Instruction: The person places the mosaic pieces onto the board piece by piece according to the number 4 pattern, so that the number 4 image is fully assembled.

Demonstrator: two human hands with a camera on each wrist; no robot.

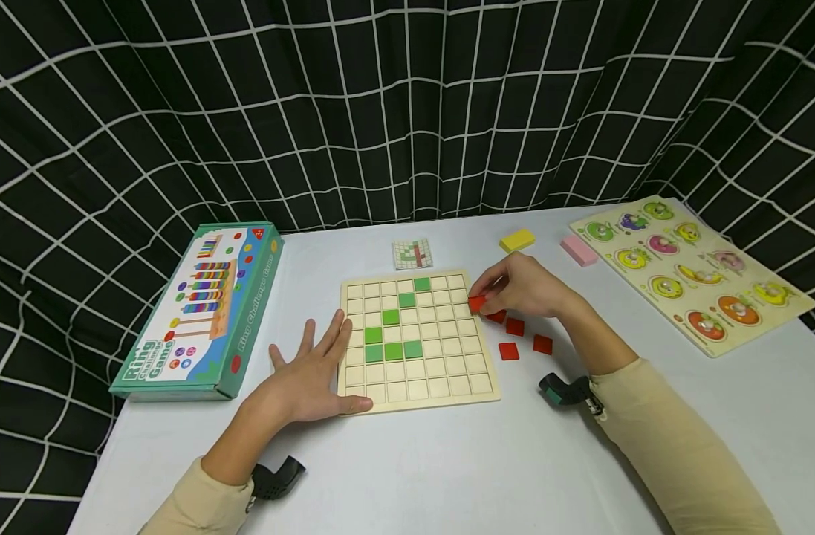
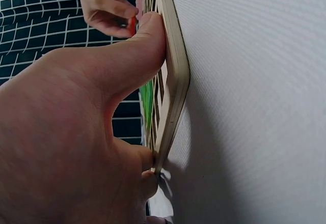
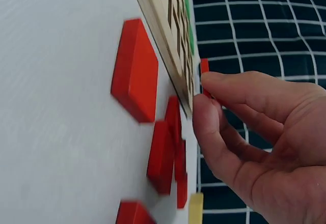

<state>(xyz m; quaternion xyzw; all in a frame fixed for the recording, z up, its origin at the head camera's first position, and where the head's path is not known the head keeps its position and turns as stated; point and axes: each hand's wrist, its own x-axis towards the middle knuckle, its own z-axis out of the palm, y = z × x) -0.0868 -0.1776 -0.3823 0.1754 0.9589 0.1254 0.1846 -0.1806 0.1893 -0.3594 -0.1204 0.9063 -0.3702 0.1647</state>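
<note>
A wooden grid board lies on the white table, with several green tiles in a zigzag of its squares. My left hand rests at its left side with fingers spread, the thumb pressing on the near left corner in the left wrist view. Between thumb and fingertips my right hand pinches a red tile, raised at the board's right edge. Several more red tiles lie flat on the table below that hand. In the right wrist view, one red tile sits close beside the board's edge.
Behind the board lies a small pattern card. A yellow block and a pink block are at the back right, near a fruit puzzle board. A green Ring Challenge Game box occupies the left. Black gridded cloth rises behind.
</note>
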